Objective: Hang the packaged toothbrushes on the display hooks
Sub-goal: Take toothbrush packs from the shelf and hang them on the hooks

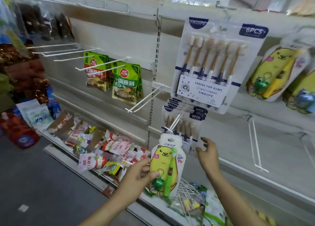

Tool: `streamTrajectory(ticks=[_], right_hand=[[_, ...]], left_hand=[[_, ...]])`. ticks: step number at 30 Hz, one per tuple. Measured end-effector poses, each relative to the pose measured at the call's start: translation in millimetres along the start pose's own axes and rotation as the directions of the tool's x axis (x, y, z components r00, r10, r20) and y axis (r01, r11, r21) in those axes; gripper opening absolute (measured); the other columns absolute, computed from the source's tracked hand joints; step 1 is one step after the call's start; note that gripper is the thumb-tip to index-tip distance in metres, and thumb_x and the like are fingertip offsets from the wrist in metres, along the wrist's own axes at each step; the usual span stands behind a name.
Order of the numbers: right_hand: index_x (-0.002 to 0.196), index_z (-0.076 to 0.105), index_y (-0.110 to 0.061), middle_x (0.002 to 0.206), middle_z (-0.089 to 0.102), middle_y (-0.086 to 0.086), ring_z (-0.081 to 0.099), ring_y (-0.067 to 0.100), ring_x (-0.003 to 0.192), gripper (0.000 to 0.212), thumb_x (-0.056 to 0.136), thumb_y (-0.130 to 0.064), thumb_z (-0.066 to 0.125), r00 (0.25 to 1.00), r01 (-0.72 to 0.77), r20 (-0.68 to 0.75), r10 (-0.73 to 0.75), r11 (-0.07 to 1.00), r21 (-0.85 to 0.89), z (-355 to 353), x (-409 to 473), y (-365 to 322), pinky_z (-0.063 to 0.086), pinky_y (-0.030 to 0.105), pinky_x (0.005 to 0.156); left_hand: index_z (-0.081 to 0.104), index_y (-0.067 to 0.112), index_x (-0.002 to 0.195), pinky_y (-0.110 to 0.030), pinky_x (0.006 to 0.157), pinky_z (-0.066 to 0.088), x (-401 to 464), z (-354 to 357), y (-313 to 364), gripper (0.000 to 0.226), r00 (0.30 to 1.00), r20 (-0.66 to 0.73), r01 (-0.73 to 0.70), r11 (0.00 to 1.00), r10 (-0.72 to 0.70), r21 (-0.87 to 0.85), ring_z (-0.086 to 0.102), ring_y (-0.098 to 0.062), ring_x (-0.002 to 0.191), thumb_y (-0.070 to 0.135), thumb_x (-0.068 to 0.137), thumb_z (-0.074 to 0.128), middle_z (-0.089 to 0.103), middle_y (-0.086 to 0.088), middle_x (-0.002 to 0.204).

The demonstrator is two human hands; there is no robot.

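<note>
Six-pack toothbrushes (211, 65) hang right of sauce pouches (126, 82); snacks (109, 150) below.

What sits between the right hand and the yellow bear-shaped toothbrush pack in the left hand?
In the head view, only bare pale shelf panel separates the right hand from the yellow bear-shaped toothbrush pack.

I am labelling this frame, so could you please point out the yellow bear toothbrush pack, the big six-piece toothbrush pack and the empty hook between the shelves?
yellow bear toothbrush pack (164, 159): head view, on the bear's face.
six-piece toothbrush pack (207, 89): head view, on the white label.
empty hook (144, 98): head view, mid-prong.
</note>
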State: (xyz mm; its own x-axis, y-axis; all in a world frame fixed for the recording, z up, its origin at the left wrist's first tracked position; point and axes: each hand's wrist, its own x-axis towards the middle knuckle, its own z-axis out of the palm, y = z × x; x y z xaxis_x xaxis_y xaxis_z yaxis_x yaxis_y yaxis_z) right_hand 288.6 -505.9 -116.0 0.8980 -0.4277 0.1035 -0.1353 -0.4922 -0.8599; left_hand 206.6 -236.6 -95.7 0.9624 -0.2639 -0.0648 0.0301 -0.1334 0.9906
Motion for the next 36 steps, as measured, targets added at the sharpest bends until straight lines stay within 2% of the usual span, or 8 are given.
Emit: streamTrajectory(ticks=[2, 5, 8, 11, 16, 23, 27, 36], right_hand=[[0.132, 0.057, -0.013, 0.131, 0.053, 0.002, 0.054, 0.017, 0.111, 0.04, 0.093, -0.007, 0.063, 1.0, 0.021, 0.021, -0.021, 1.0, -0.004, -16.7, -16.2, -9.5, 0.043, 0.031, 0.097], [0.113, 0.067, -0.019, 0.111, 0.07, -0.007, 0.065, 0.013, 0.106, 0.016, 0.1, -0.019, 0.059, 0.99, 0.023, 0.136, -0.043, 0.989, 0.143, -46.2, -47.4, -34.9, 0.052, 0.027, 0.091], [0.108, 0.071, -0.017, 0.101, 0.076, 0.0, 0.071, 0.018, 0.099, 0.027, 0.096, -0.034, 0.055, 0.972, 0.002, 0.22, -0.079, 0.944, 0.33, -77.0, -78.6, -63.4, 0.058, 0.029, 0.084], [0.109, 0.07, -0.018, 0.102, 0.076, 0.002, 0.071, 0.016, 0.096, 0.03, 0.083, -0.033, 0.068, 0.966, 0.063, 0.214, -0.147, 0.932, 0.356, -108.1, -100.3, -81.2, 0.058, 0.03, 0.084], [0.104, 0.068, -0.012, 0.096, 0.076, -0.002, 0.07, 0.01, 0.086, 0.024, 0.082, -0.005, 0.076, 0.986, 0.109, 0.075, -0.146, 0.922, 0.371, -148.0, -112.5, -86.6, 0.054, 0.02, 0.076], [0.1, 0.065, -0.006, 0.095, 0.077, 0.004, 0.073, 0.016, 0.089, 0.017, 0.086, 0.001, 0.069, 0.978, 0.21, -0.09, -0.19, 0.87, 0.446, -206.5, -114.2, -91.6, 0.057, 0.022, 0.075], [0.099, 0.065, -0.007, 0.092, 0.077, 0.001, 0.073, 0.012, 0.087, 0.016, 0.086, 0.001, 0.069, 0.952, 0.301, -0.188, -0.241, 0.846, 0.439, -243.5, -110.5, -90.5, 0.057, 0.022, 0.076], [0.1, 0.067, -0.014, 0.097, 0.078, 0.005, 0.074, 0.019, 0.091, 0.021, 0.079, -0.015, 0.071, 0.856, 0.466, -0.436, -0.278, 0.78, 0.418, -349.7, -111.7, -82.5, 0.061, 0.032, 0.078]], left_hand=[[0.066, 0.022, 0.118, -0.049, 0.096, 0.054, 4.7, 4.8, 1.6, 0.028, 0.999, 0.03, -0.01, 1.0, 0.01, 0.001, 0.072, -0.019, 0.102, 0.01, 0.093, 0.066, 0.077, 0.001, 0.108], [0.066, 0.027, 0.12, -0.054, 0.094, 0.053, 12.5, 16.1, 6.7, 0.029, 0.998, 0.067, -0.019, 1.0, 0.019, -0.007, 0.072, -0.021, 0.102, 0.016, 0.093, 0.068, 0.076, 0.002, 0.11], [0.066, 0.025, 0.12, -0.053, 0.096, 0.053, 20.7, 32.6, 15.0, 0.029, 0.992, 0.117, -0.036, 0.999, 0.038, -0.018, 0.072, -0.018, 0.102, 0.019, 0.092, 0.069, 0.077, 0.004, 0.109], [0.065, 0.025, 0.121, -0.05, 0.099, 0.052, 24.5, 52.0, 30.7, 0.032, 0.981, 0.183, -0.065, 0.998, 0.066, -0.014, 0.072, -0.015, 0.103, 0.025, 0.09, 0.07, 0.076, 0.007, 0.11], [0.066, 0.026, 0.12, -0.047, 0.096, 0.054, 21.9, 86.5, 70.5, 0.031, 0.947, 0.29, -0.125, 0.991, 0.136, -0.056, 0.073, -0.016, 0.1, 0.026, 0.089, 0.069, 0.077, 0.005, 0.107], [0.068, 0.027, 0.118, -0.027, 0.082, 0.058, 17.7, 133.3, 114.3, 0.032, 0.893, 0.398, -0.195, 0.978, 0.208, -0.075, 0.073, -0.012, 0.098, 0.027, 0.085, 0.069, 0.076, 0.009, 0.107], [0.069, 0.029, 0.112, -0.031, 0.081, 0.06, 21.5, 169.5, 135.3, 0.047, 0.867, 0.457, -0.211, 0.977, 0.2, -0.029, 0.074, -0.017, 0.091, 0.026, 0.067, 0.083, 0.078, 0.004, 0.1], [0.068, 0.026, 0.117, -0.045, 0.09, 0.058, 25.1, 268.2, 203.1, 0.043, 0.766, 0.522, -0.408, 0.911, 0.375, -0.057, 0.074, -0.019, 0.096, 0.013, 0.079, 0.083, 0.078, 0.002, 0.102]])
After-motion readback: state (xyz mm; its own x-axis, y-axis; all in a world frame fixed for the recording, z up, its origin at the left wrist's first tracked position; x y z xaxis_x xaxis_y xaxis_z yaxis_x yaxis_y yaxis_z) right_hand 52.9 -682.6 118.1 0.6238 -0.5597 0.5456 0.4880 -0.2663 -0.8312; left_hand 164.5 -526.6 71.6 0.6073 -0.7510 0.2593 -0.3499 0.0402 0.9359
